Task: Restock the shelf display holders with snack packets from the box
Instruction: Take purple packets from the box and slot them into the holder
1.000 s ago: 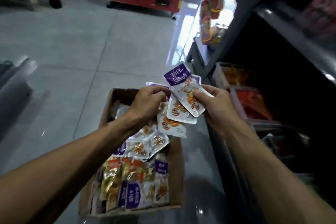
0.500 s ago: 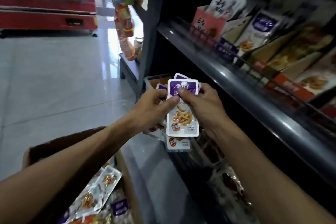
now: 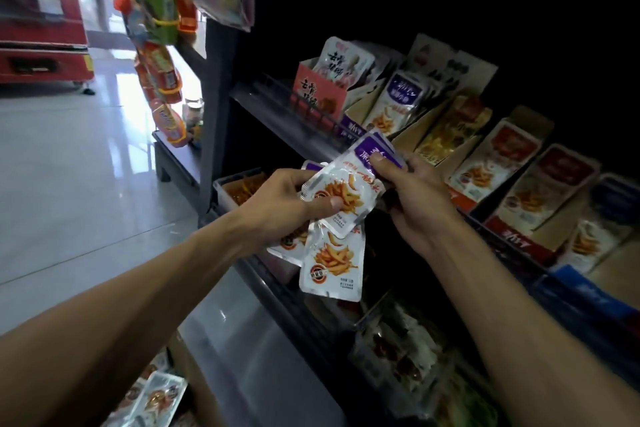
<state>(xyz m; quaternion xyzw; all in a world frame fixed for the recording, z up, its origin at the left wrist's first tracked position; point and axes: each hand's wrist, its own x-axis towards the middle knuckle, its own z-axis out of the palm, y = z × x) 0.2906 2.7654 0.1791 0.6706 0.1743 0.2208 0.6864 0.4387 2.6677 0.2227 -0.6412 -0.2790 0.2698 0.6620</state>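
Snack packets (image 3: 341, 196), white with purple tops, are fanned between both hands in front of the shelf's front edge, one hanging lowest (image 3: 331, 267). Left hand (image 3: 284, 206) grips the fan's lower side, thumb pressed on the front packet. Right hand (image 3: 414, 194) pinches the purple tops, thumb on top. Just beyond, on the shelf (image 3: 277, 114), stand tilted cardboard display holders (image 3: 408, 135) with similar packets. Box (image 3: 162, 395) sits at bottom left on the floor, packets inside.
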